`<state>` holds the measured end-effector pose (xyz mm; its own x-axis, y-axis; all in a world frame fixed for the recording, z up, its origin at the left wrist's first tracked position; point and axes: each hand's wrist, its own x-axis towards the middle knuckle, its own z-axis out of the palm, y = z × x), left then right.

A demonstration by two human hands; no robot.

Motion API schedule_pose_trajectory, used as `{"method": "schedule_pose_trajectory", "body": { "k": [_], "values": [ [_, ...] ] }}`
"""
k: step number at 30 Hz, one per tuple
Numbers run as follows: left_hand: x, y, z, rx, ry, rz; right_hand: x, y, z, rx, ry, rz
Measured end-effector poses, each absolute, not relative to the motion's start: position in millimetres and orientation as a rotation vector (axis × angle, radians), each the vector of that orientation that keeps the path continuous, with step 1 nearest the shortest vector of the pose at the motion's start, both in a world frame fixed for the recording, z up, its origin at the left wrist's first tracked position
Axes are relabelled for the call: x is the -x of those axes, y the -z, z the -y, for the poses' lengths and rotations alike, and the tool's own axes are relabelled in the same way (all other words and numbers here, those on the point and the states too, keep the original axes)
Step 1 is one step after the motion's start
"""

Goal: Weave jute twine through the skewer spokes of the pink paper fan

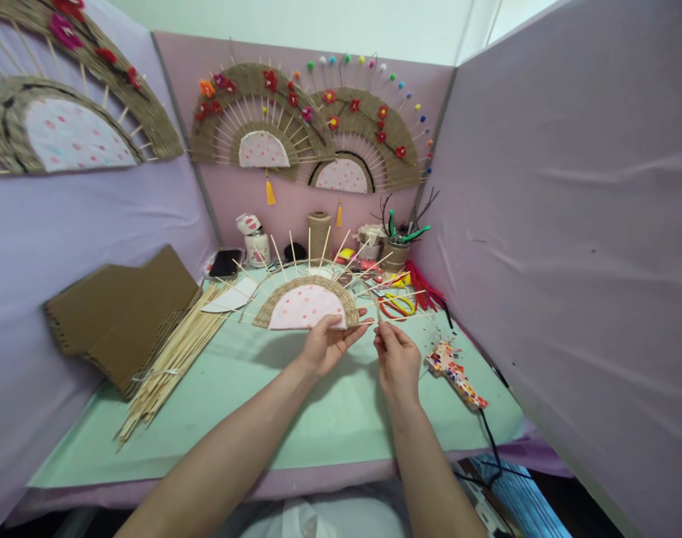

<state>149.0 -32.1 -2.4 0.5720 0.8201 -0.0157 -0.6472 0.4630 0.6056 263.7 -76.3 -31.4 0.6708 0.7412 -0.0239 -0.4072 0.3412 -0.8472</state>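
Note:
A half-round fan frame [308,306] is held up over the table, its flat edge toward me. It has a white half-disc with pink spots, a twine-wrapped band around that, and thin sticks fanning outward. My left hand [325,345] grips its lower right corner, thumb in front and fingers behind. A strand of twine [377,302] arcs across the sticks, and its right end is pinched between the thumb and fingers of my right hand [397,355], just beyond the frame's right corner.
Brown cardboard [122,306] and a bundle of thin sticks [172,366] lie at left. A patterned glue gun [457,375] with a black cord rests at right. Behind are scissors [397,305], a twine spool [319,235] and jars. Finished fans [273,112] hang on the back panel.

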Motion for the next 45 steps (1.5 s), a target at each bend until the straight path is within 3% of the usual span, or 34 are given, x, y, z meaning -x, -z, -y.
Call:
{"method": "schedule_pose_trajectory", "body": {
  "k": [5, 16, 32, 45],
  "values": [
    [-147, 6, 31, -0.628, -0.910, -0.344, -263, 27, 77, 0.833, -0.956, 0.299],
    [-150, 8, 36, -0.548, -0.916, -0.367, -256, 23, 78, 0.775, -0.998, 0.256],
    [-131, 7, 40, -0.388, -0.746, -0.221, -244, 26, 96, 1.103, -0.652, 0.676],
    [-129, 8, 39, -0.422, -0.792, -0.215, -242, 33, 92, 1.064, -0.746, 0.624]
  ]
}}
